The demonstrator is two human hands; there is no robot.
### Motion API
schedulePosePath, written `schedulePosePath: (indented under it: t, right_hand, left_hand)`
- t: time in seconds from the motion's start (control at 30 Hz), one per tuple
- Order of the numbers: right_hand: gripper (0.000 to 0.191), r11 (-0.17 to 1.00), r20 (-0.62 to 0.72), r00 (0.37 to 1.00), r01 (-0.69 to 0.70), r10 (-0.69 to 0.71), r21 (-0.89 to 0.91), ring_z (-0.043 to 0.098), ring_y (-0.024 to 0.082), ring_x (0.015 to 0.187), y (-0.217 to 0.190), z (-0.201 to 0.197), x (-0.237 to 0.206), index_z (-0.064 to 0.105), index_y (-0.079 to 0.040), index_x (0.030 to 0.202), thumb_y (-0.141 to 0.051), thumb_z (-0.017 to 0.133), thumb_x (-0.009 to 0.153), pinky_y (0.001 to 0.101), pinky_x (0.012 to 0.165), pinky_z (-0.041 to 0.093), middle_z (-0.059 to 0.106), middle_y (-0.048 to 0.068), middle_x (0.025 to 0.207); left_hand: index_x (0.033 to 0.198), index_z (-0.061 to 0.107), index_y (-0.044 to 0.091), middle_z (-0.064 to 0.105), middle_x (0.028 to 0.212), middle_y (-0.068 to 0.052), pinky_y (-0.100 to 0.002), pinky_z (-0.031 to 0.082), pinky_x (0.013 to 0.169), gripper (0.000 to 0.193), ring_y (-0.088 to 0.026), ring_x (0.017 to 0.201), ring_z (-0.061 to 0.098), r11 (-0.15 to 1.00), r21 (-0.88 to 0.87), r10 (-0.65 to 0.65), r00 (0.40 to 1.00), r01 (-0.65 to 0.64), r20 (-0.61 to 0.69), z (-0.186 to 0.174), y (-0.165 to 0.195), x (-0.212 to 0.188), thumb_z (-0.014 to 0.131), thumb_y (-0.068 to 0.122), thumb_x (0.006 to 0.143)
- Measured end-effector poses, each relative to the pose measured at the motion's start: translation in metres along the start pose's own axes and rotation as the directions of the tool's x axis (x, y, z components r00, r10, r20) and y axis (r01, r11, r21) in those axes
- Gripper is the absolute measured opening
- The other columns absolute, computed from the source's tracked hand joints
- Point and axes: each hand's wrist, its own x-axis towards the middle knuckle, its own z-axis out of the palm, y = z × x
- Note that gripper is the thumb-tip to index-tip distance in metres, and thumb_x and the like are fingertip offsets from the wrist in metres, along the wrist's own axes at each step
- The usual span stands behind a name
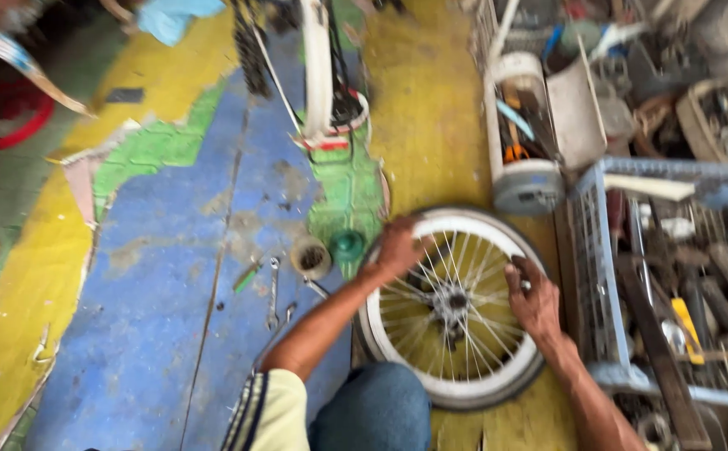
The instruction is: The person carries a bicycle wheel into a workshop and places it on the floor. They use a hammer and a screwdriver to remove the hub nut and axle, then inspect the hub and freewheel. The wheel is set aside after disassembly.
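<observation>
Small spoked bicycle wheel [451, 307] with white rim lies flat on the painted floor [172, 276] between the knee and the blue wire crate [598, 276]; left hand [399, 247] curls over the far-left rim, fingers closed on it, and right hand [534, 299] rests on the right rim with fingers bent over the spokes. Judged light and rigid, with thin spokes that could bend or pinch, so the rim looks the safest hold. Wrenches [273, 292], a small tin [310, 255] and a green cap [347, 245] lie just left; the crate crowds the right side, an open white tool canister [521, 134] beyond.
</observation>
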Motion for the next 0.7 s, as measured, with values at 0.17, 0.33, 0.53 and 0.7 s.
schedulePosePath:
  t: [0.17, 0.33, 0.53, 0.7]
  right_hand:
    - [0.061, 0.998, -0.045, 0.997, 0.058, -0.056, 0.025, 0.074, 0.039, 0.102, 0.024, 0.002, -0.007, 0.063, -0.003, 0.133, -0.054, 0.051, 0.102, 0.0474, 0.085, 0.061, 0.073, 0.028, 0.113]
    - [0.063, 1.000, -0.008, 1.000, 0.020, -0.020, 0.012, 0.074, 0.040, 0.100, 0.041, 0.000, -0.014, 0.063, -0.004, 0.133, -0.056, 0.048, 0.102, 0.0485, 0.085, 0.061, 0.072, 0.027, 0.116]
    - [0.064, 0.999, 0.023, 1.000, -0.019, 0.020, -0.038, 0.074, 0.041, 0.102, 0.056, 0.002, -0.013, 0.064, -0.006, 0.135, -0.057, 0.046, 0.101, 0.0491, 0.088, 0.059, 0.072, 0.028, 0.117]
    - [0.065, 0.999, 0.016, 1.000, 0.021, -0.021, -0.033, 0.070, 0.042, 0.111, 0.065, 0.008, -0.013, 0.063, -0.003, 0.135, -0.057, 0.048, 0.102, 0.0487, 0.093, 0.057, 0.071, 0.030, 0.120]
  left_hand:
    - [0.127, 0.065, 0.004, 0.066, 0.127, -0.022, -0.050, 0.047, 0.103, 0.050, -0.041, 0.119, 0.060, 0.995, 0.062, -0.055, 0.969, 0.072, -0.239, 0.002, -0.043, -0.007, 0.077, 0.033, 0.088]
    - [0.132, 0.063, 0.004, 0.063, 0.129, -0.023, -0.050, 0.046, 0.104, 0.052, -0.043, 0.122, 0.056, 0.972, -0.011, -0.233, 0.952, 0.236, -0.198, 0.008, -0.061, -0.032, 0.077, 0.032, 0.090]
    - [0.132, 0.062, 0.004, 0.063, 0.130, -0.022, -0.050, 0.048, 0.102, 0.053, -0.041, 0.120, 0.058, 0.967, -0.009, -0.252, 0.951, 0.255, -0.178, 0.002, -0.053, -0.038, 0.076, 0.031, 0.089]
    - [0.132, 0.062, 0.003, 0.061, 0.132, -0.021, -0.051, 0.048, 0.100, 0.054, -0.040, 0.119, 0.059, 0.968, 0.020, -0.243, 0.956, 0.249, -0.166, 0.004, -0.046, -0.038, 0.077, 0.031, 0.088]
